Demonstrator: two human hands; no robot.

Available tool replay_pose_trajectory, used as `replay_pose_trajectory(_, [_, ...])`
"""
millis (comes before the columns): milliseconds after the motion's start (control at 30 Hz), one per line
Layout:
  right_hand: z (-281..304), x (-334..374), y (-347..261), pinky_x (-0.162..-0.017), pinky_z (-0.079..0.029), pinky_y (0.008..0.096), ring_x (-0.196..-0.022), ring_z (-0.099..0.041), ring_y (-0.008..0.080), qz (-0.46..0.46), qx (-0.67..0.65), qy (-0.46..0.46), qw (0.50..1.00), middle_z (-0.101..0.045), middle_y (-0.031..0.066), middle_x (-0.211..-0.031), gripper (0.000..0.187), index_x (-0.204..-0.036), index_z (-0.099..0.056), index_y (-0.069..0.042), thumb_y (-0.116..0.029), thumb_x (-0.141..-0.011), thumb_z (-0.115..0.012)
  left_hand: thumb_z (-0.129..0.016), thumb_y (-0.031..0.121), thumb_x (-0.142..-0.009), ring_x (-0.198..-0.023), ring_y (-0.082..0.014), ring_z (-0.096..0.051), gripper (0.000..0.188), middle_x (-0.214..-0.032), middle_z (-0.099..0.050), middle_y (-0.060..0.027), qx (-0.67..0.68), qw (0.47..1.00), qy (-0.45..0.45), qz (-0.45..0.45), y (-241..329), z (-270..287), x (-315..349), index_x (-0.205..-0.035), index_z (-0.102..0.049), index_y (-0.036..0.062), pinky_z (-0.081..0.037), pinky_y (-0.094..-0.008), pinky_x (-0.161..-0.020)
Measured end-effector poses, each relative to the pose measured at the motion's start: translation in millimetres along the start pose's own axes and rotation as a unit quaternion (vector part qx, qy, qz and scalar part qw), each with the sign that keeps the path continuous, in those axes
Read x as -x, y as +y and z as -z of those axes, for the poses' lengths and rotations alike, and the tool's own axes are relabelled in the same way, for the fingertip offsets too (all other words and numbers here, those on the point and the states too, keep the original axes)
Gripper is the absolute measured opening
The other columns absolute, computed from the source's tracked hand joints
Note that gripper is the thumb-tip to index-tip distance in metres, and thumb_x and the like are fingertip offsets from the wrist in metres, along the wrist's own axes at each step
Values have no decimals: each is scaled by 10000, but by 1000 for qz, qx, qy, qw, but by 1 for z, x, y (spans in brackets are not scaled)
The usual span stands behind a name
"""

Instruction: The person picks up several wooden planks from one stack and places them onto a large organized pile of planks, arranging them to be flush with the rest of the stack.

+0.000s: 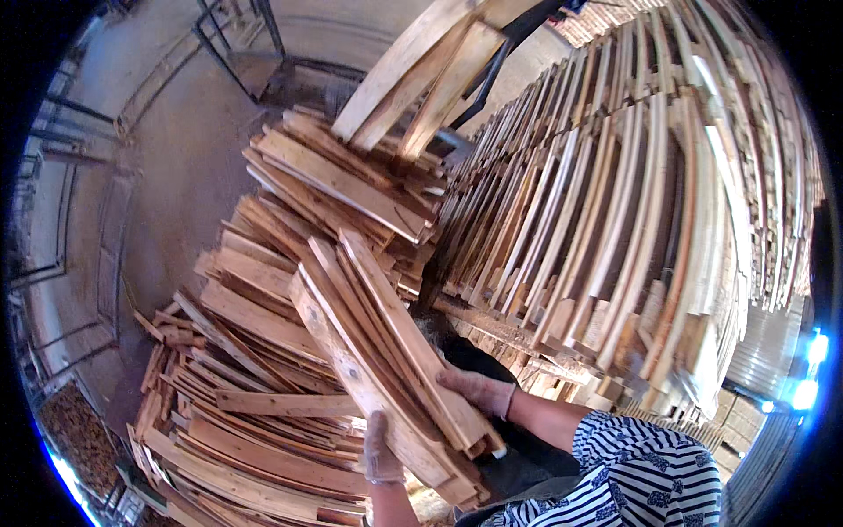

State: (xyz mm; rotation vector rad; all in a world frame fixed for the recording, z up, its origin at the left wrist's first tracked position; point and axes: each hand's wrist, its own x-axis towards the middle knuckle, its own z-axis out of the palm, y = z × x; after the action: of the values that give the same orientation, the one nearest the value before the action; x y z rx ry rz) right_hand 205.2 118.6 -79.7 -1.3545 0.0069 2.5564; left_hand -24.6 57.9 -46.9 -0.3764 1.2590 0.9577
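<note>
Between my hands is a bundle of several wooden boards [378, 351], tilted so its far ends point up and to the left. Thin gloves seem to cover both hands. My left hand [382, 452] grips the bundle's left side near its lower end, fingers mostly hidden behind the wood. On the right side, my right hand [479, 393] is closed around the outer board. Beneath and to the left lies a loose heap of wooden boards [263, 448], and the bundle's far ends overlap it.
Tall rows of stacked wooden slats [606, 211] stand at the right. More boards [342, 184] lie piled beyond the bundle, with long upright boards [421, 79] above them. Dark metal frames [219, 53] stand on the floor at the far left.
</note>
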Motion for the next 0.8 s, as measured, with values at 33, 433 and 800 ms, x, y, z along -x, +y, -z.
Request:
replay_pose_trajectory(33, [-30,26,-18,-1117,-439,345,-1348,-493,170,10,48,12,999,-446,69,-1558,1060,-1674,-110,-165,-594,-918,-716,-712,361,-947,-1140,-317,-663,647,-1304,-663,-163,24,999,16,38,-14,25,4,-1436,-515,-13,-555,-443,-1019])
replay_pose_trajectory(433, [-153,199,-106,-1218,-283,373,-1492,-316,251,312,274,-73,907,-309,175,-1637,1168,-1657,-64,-28,-688,-903,-665,-758,454,-882,-1194,-324,-606,806,-1334,-629,-150,-102,964,-120,-214,85,-114,196,-1475,-474,-13,-485,-453,-1066])
replay_pose_trajectory(800, [-144,385,-99,-1165,-380,380,-1368,-468,239,574,189,-30,796,-520,181,-1466,1207,-1610,-216,-3,-524,-760,-895,-648,590,-886,-1220,-361,-590,928,-1387,-532,-246,-303,869,-313,-234,71,-226,316,-1489,-394,-67,-516,-466,-1028])
